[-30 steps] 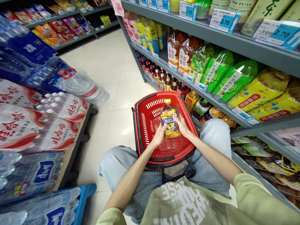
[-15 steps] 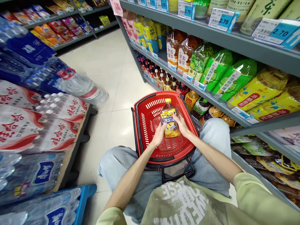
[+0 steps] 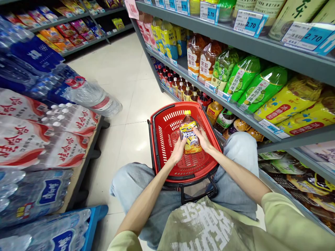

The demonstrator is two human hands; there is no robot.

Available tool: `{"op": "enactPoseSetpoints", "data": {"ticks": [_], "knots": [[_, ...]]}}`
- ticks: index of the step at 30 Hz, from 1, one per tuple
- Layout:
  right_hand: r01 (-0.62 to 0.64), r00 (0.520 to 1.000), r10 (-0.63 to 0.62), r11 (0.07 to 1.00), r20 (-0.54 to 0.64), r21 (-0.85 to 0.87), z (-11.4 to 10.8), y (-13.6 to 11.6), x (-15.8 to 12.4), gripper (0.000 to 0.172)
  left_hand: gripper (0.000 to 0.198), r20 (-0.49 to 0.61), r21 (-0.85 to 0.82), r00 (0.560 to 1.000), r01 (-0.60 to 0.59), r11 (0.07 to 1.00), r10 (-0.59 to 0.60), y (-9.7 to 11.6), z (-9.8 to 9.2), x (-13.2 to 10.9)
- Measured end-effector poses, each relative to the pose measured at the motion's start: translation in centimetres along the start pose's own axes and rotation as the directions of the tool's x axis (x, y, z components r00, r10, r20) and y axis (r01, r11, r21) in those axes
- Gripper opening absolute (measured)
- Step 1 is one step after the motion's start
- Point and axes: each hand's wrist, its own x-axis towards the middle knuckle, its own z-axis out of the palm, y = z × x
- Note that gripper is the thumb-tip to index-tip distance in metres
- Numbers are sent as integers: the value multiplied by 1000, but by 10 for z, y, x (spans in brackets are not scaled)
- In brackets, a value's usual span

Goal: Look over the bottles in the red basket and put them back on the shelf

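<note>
Between my two hands is a drink bottle with a yellow cap, a yellow-and-purple label and amber liquid. My left hand grips its left side, and my right hand grips the right side with the thumb over the label. The bottle is held above a red shopping basket, cap pointing away from me. Fingers behind the bottle are hidden. The basket has slotted walls and a black folding handle on my side, between my knees.
On the right, a grey shelf holds rows of drink bottles with price tags. To the left, shrink-wrapped water packs are stacked on a pallet, with a blue pallet nearer me. Snack shelves stand at the far left; pale floor tiles lie between.
The bottle has turned slightly in my hands, so its label shows at a different angle. Otherwise the view has shifted only a little.
</note>
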Motion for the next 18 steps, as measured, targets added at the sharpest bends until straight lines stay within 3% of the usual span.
{"op": "enactPoseSetpoints", "data": {"ticks": [18], "knots": [[7,1000,-6,1000,2,-29,-1,-2,-1,65,81,11,11,1000,18,1000,-18,2,1,-1]]}}
